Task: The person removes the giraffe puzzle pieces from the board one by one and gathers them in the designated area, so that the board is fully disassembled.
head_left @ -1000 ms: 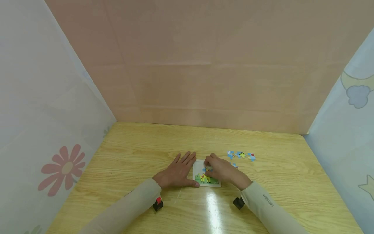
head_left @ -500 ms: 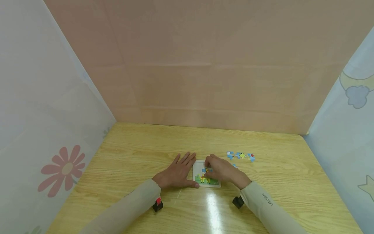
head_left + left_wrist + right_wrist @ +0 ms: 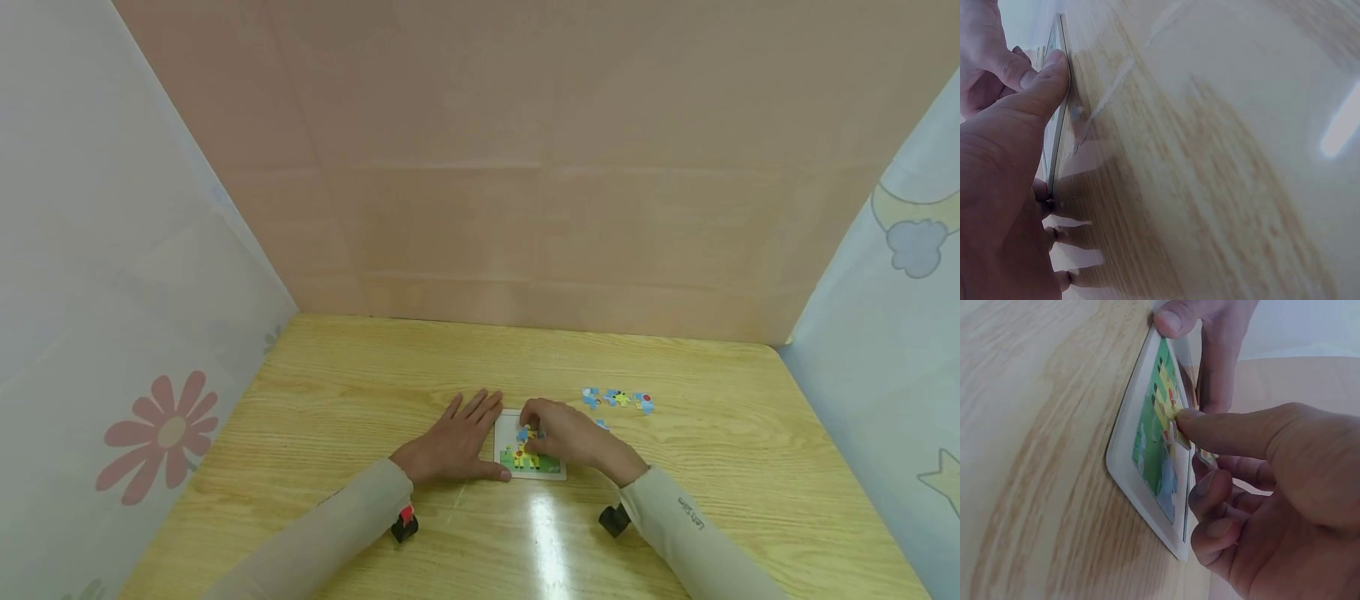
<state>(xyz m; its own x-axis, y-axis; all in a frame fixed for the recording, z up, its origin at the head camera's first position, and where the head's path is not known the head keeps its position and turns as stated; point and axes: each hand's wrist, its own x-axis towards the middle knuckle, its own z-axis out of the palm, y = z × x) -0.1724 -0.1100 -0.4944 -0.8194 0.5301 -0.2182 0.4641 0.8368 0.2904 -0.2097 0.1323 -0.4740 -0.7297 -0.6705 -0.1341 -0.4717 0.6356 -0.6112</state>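
Note:
A white-rimmed jigsaw puzzle tray lies on the table, its lower part filled with green and yellow animal pieces. My left hand lies spread on the table along its left side; the thumb rests on the tray's near edge. Above the tray, my right hand pinches a blue-and-yellow puzzle piece between thumb and fingers. In the right wrist view the held puzzle piece is tilted over the picture, partly hidden by the fingertips.
Several loose puzzle pieces lie on the wooden table beyond the right hand. Another blue piece lies partly hidden beside that hand. Printed cloth walls stand left and right, with a plain brown panel at the back.
My right hand has shifted slightly left over the tray, and more of the pinched puzzle piece shows between its fingers. The left hand has stayed in place.

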